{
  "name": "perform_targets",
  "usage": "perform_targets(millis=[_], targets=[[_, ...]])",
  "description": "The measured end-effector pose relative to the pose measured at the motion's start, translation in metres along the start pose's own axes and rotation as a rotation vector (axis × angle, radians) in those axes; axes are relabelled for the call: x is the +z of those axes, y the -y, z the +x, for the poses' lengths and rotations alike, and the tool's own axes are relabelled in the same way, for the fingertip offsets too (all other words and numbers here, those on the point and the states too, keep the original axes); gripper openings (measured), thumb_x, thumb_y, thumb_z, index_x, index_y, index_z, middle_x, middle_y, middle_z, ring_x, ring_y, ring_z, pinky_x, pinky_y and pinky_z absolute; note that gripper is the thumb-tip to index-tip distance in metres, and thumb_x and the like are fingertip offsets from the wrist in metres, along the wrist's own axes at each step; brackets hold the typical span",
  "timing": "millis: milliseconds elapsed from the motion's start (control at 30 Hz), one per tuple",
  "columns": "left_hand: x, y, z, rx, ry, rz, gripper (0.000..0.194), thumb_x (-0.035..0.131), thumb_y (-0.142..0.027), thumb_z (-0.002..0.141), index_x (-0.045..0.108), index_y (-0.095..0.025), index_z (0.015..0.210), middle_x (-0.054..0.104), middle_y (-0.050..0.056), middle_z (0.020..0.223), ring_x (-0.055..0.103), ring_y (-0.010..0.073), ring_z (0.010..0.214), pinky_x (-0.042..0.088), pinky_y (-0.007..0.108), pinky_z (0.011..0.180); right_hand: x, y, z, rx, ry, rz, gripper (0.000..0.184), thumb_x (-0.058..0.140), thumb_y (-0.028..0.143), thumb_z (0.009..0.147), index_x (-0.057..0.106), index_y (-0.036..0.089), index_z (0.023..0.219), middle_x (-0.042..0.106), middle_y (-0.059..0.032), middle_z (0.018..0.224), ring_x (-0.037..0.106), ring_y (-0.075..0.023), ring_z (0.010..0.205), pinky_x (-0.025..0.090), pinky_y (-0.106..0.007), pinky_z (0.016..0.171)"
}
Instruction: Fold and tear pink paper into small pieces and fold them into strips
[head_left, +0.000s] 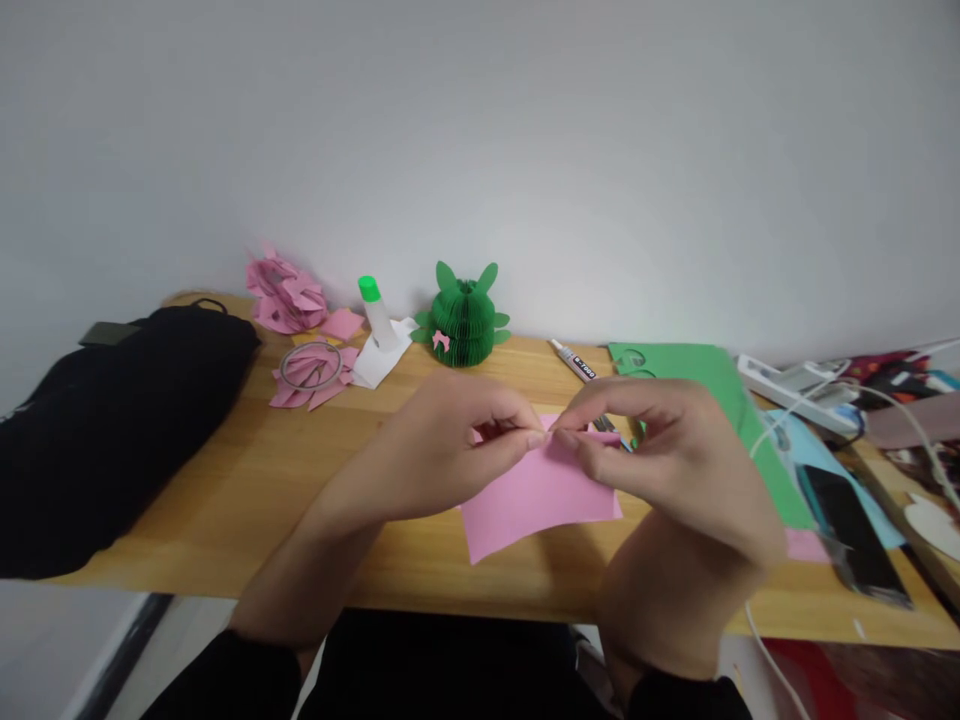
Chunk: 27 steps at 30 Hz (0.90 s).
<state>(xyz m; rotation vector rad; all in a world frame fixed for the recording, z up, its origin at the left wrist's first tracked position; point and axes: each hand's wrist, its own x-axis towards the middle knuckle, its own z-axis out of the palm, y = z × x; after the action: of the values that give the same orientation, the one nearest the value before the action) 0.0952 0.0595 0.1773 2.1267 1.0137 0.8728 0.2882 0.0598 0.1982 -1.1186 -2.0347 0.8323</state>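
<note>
A sheet of pink paper point(536, 500) is held just above the front of the wooden table. My left hand point(457, 440) pinches its upper edge between thumb and forefinger. Close beside it, my right hand point(652, 440) pinches the same edge, the fingertips of both hands nearly meeting. That edge looks rolled or folded over near my right fingers. Behind my hands stands a green pleated paper figure point(463, 325) with leaf-like pieces and a small pink bow. A glue tube point(574, 360) lies behind the paper, partly hidden by my right hand.
At the left lie a black bag point(127, 430), crumpled pink paper point(285, 290), a tape ring point(311, 368) on pink pieces, and an upright glue stick point(377, 315). Green sheets point(690, 365), a power strip point(799, 390), a white cable and a phone point(855, 530) occupy the right.
</note>
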Motion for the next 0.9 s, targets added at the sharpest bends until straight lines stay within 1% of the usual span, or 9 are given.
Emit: perform_targets(millis=[233,300,400,467,533,600,667,767,900], targets=[[-0.005,0.001,-0.003,-0.003,-0.030,0.003,0.018,0.057,-0.009,0.079,0.062,-0.014,0.063,0.065,-0.005,0.061,0.054,0.0059,0.057,0.038,0.016,0.054,-0.013,-0.003,-0.007,0.086,-0.082,-0.059,0.012,0.061,0.015,0.069,0.065,0.020,0.059,0.067,0.0020,0.060,0.061,-0.0106,0.058,0.049,-0.021,0.057],[-0.008,0.002,-0.004,-0.032,-0.041,-0.017,0.017,0.057,-0.010,0.079,0.061,-0.015,0.063,0.064,-0.005,0.061,0.055,0.0062,0.058,0.039,0.015,0.054,-0.018,-0.009,-0.010,0.138,-0.180,-0.106,0.010,0.063,0.020,0.068,0.065,0.020,0.058,0.067,0.0013,0.059,0.061,-0.0120,0.057,0.049,-0.024,0.056],[-0.013,0.003,-0.006,-0.077,-0.058,-0.075,0.016,0.057,-0.011,0.079,0.061,-0.016,0.064,0.062,-0.006,0.061,0.054,0.0062,0.058,0.039,0.014,0.053,-0.024,-0.018,-0.015,0.244,-0.380,-0.154,0.010,0.068,0.028,0.069,0.066,0.021,0.062,0.066,0.0001,0.060,0.059,-0.0137,0.055,0.048,-0.026,0.049],[-0.013,0.003,-0.006,-0.084,-0.060,-0.109,0.017,0.057,-0.012,0.079,0.061,-0.017,0.064,0.061,-0.006,0.060,0.054,0.0062,0.058,0.039,0.014,0.052,-0.024,-0.020,-0.016,0.243,-0.424,-0.114,0.012,0.068,0.031,0.072,0.067,0.022,0.066,0.066,-0.0008,0.063,0.060,-0.0143,0.057,0.047,-0.026,0.048],[-0.013,0.002,-0.005,-0.094,-0.054,-0.113,0.017,0.057,-0.015,0.080,0.061,-0.016,0.063,0.060,-0.006,0.059,0.053,0.0068,0.057,0.038,0.015,0.051,-0.021,-0.017,-0.014,0.177,-0.356,-0.047,0.012,0.066,0.032,0.076,0.068,0.023,0.070,0.069,-0.0015,0.067,0.063,-0.0148,0.062,0.048,-0.025,0.051],[-0.011,0.001,-0.005,-0.112,-0.046,-0.103,0.018,0.057,-0.017,0.081,0.061,-0.016,0.063,0.060,-0.005,0.058,0.053,0.0076,0.057,0.038,0.016,0.052,-0.016,-0.011,-0.011,0.105,-0.234,-0.013,0.009,0.068,0.031,0.076,0.069,0.023,0.073,0.070,-0.0017,0.071,0.064,-0.0147,0.066,0.050,-0.025,0.056],[-0.011,0.000,-0.004,-0.116,-0.034,-0.094,0.019,0.056,-0.018,0.081,0.061,-0.016,0.063,0.060,-0.005,0.058,0.053,0.0080,0.057,0.039,0.017,0.052,-0.011,-0.005,-0.009,0.062,-0.158,-0.022,0.008,0.069,0.029,0.076,0.068,0.022,0.072,0.071,-0.0009,0.071,0.064,-0.0135,0.066,0.051,-0.024,0.059],[-0.009,-0.001,-0.004,-0.092,-0.030,-0.089,0.018,0.055,-0.019,0.082,0.064,-0.017,0.066,0.065,-0.004,0.063,0.057,0.0089,0.060,0.040,0.018,0.054,-0.007,-0.001,-0.006,0.044,-0.152,-0.060,0.012,0.066,0.024,0.079,0.065,0.020,0.068,0.068,0.0009,0.066,0.063,-0.0112,0.063,0.051,-0.022,0.062],[-0.002,-0.002,-0.002,-0.054,-0.066,-0.053,0.016,0.053,-0.016,0.082,0.067,-0.018,0.074,0.071,-0.003,0.072,0.062,0.0104,0.066,0.043,0.019,0.057,-0.004,0.001,-0.005,-0.006,-0.117,-0.068,0.012,0.064,0.020,0.080,0.065,0.019,0.067,0.067,0.0013,0.064,0.061,-0.0106,0.061,0.049,-0.021,0.058]])
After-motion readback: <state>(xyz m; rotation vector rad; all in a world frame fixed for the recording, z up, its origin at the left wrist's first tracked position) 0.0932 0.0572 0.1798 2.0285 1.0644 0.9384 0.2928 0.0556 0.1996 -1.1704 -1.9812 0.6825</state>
